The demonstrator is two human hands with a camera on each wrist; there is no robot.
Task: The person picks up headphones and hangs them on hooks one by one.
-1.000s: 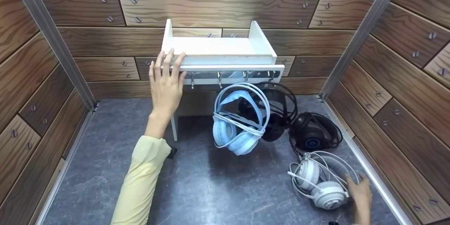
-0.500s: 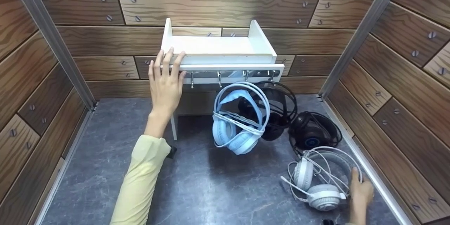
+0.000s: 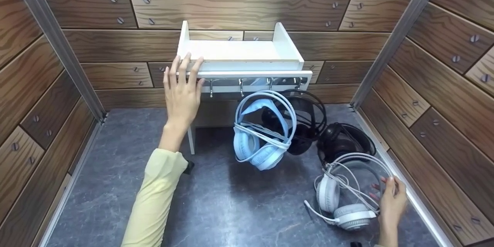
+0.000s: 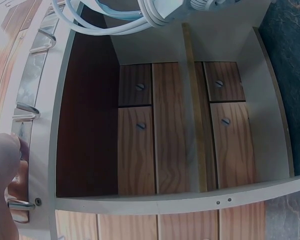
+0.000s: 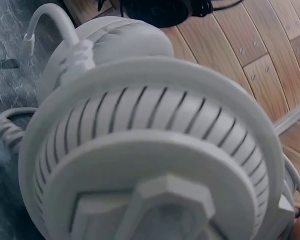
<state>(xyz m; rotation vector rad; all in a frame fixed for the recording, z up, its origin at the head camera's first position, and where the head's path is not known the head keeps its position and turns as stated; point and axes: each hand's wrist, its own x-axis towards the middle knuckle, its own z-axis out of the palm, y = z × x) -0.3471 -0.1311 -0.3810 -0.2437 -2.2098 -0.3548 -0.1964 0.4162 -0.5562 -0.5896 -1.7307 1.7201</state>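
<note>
White headphones [image 3: 351, 216] were at the right front of the table [image 3: 108, 185], beside and partly in front of a black pair lying there [image 3: 341, 142]; whether the cups touched the table could not be told. Compared with a second earlier, the headband had risen and now overlapped that black pair more, the microphone boom [image 3: 317, 214] had swung outward to the left, and the right hand [image 3: 392, 202] had moved up along the band. Its grip was narrow, thumb and fingers pinching the headband. The left hand [image 3: 180, 98] had not moved: its grip was loose, fingers straight across the left end of the white rack [image 3: 241, 65]. Four headphones were in view: one white, one light blue [image 3: 266, 156] and two black. The blue pair and the second black pair [image 3: 299, 144] hung side by side at the rack's front, unchanged, the black one partly behind the blue. Four metal hooks [image 3: 241, 87] showed along the single rack from the head view.
</note>
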